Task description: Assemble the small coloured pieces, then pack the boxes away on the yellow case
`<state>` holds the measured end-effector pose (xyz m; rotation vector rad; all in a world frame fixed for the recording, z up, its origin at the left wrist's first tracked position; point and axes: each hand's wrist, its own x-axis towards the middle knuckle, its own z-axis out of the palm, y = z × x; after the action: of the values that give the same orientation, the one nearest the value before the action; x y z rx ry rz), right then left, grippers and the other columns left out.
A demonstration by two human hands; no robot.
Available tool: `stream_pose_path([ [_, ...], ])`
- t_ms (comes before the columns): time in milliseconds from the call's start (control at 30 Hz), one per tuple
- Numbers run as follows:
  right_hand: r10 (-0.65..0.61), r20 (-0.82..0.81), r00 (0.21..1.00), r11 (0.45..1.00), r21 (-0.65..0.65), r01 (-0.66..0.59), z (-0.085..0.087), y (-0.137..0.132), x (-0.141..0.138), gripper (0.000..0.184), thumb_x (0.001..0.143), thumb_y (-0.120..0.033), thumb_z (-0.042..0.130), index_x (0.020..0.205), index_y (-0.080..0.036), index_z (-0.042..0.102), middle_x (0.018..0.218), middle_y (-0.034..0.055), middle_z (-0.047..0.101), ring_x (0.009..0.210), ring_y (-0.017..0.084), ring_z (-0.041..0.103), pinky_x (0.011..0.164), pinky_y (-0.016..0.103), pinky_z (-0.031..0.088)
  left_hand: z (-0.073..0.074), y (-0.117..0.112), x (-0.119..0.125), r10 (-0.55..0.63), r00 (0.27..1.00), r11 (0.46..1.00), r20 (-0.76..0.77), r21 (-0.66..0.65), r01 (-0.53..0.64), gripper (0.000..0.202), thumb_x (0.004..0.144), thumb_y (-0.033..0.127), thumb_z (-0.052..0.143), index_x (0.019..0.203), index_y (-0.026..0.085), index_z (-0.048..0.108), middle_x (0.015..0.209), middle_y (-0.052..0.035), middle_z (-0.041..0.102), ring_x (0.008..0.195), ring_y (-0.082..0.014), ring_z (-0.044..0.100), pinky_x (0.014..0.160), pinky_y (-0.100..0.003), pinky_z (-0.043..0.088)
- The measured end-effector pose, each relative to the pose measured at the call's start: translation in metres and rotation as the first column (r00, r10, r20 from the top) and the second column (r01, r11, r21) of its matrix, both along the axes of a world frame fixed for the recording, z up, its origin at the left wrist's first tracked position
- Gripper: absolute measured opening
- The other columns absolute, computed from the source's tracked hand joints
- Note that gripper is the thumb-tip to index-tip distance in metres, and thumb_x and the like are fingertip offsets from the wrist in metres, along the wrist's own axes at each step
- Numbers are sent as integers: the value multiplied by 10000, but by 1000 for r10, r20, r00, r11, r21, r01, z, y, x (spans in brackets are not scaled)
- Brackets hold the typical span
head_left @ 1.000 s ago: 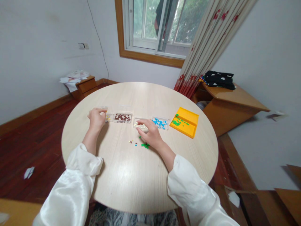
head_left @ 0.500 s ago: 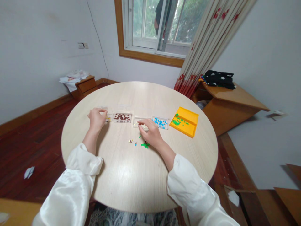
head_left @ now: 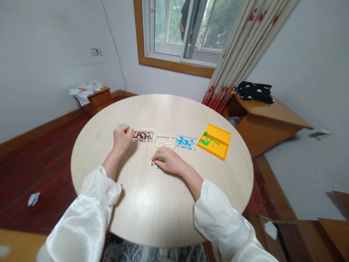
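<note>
My left hand (head_left: 121, 139) is curled into a fist just left of the clear box of brown pieces (head_left: 143, 136); whatever lies inside it is hidden. My right hand (head_left: 170, 160) is low over the table, thumb and fingers drawn together beside a few loose small pieces (head_left: 151, 163), brown and pale. A tiny blue piece (head_left: 157, 167) lies under its fingertips, and a bit of green (head_left: 162, 159) shows by its fingers. Behind this hand stand a clear box of pale yellow pieces (head_left: 164, 142) and one of blue pieces (head_left: 185, 142).
An open yellow case (head_left: 223, 140) with small green pieces (head_left: 205, 141) lies at the right of the round table (head_left: 152, 207). Beyond the table are a wooden cabinet (head_left: 269, 127) with dark cloth on top, a curtain (head_left: 242, 47) and a window.
My left hand has moved right and closed from a pinch to a fist. My right hand has come down and toward me from the pale-yellow box to the loose pieces, covering the green ones.
</note>
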<state>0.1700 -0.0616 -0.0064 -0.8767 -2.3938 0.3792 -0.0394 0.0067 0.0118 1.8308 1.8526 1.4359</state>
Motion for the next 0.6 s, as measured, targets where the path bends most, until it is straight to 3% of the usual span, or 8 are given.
stream_pose_path([
  [267, 32, 21, 999, 999, -25, -32, -2, 2, -1, 92, 764, -115, 651, 735, -194, 687, 725, 11, 650, 735, 134, 550, 719, 270, 417, 0, -6, 12, -70, 997, 998, 28, 7, 70, 310, 674, 172, 427, 456, 198, 208, 460, 50, 195, 479, -86, 232, 503, -249, 201],
  [433, -45, 24, 999, 999, -18, 45, -1, 3, -1, 88, 783, -105, 620, 727, -168, 647, 734, 26, 633, 753, 150, 535, 725, 288, 414, 2, -9, 22, -172, 973, 983, 155, -36, 179, 307, 659, 210, 446, 450, 202, 221, 452, 57, 203, 473, -80, 238, 492, -239, 200],
  [500, -106, -38, 994, 994, 16, 107, 1, 4, 0, 77, 801, -118, 600, 753, -170, 631, 764, 33, 632, 782, 159, 534, 743, 298, 414, 2, -11, 25, -266, 933, 953, 241, -82, 293, 317, 664, 264, 486, 443, 199, 268, 444, 61, 243, 469, -77, 258, 490, -233, 214],
  [600, -177, -165, 970, 978, 79, 192, 5, 5, 1, 76, 839, -159, 565, 791, -183, 619, 806, 40, 635, 812, 169, 536, 775, 316, 408, 4, -14, 30, -458, 814, 824, 358, -174, 539, 313, 668, 369, 555, 465, 179, 412, 467, 45, 384, 494, -86, 341, 519, -235, 275],
])
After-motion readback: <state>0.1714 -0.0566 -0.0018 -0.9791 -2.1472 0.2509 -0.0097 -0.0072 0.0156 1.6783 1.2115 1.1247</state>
